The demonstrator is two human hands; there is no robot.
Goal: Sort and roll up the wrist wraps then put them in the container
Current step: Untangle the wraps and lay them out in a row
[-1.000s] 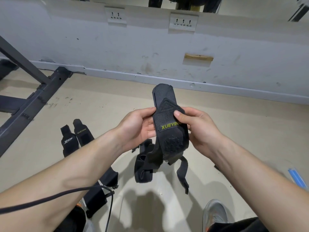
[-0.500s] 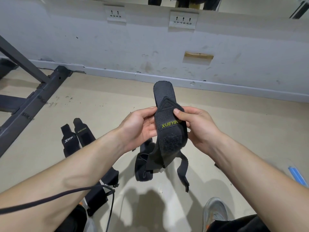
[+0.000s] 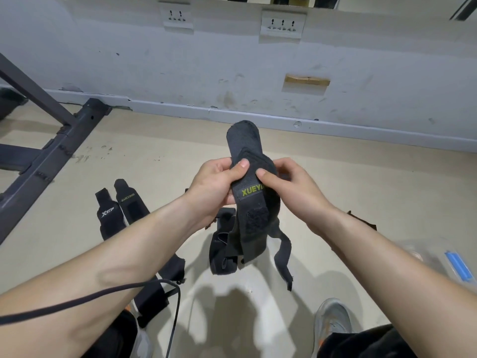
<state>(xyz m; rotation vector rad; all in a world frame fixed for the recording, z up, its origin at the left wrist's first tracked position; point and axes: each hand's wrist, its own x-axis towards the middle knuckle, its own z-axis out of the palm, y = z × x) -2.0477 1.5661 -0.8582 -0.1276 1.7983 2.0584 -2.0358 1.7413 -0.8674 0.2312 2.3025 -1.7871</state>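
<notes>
Black wrist wrap, labelled "XUEYING" in yellow-green: held upright in the air between both hands, its rounded end standing above the fingers and its lower part hanging below them, with a hook-and-loop patch shown under the label. Left hand: closed on the wrap's left edge, thumb pressed on the front, fingers hidden behind. Right hand: closed on the right edge, thumb laid beside the label, fingers curled behind. Heap of black straps: seen on the floor directly under the hands. XTEP wrap and second XUEYING wrap: laid flat side by side, touching, to the left of the left forearm. Clear container with a blue part: placed at the right edge, beyond the right forearm, well apart from the held wrap; blurred, so its contents cannot be told.
</notes>
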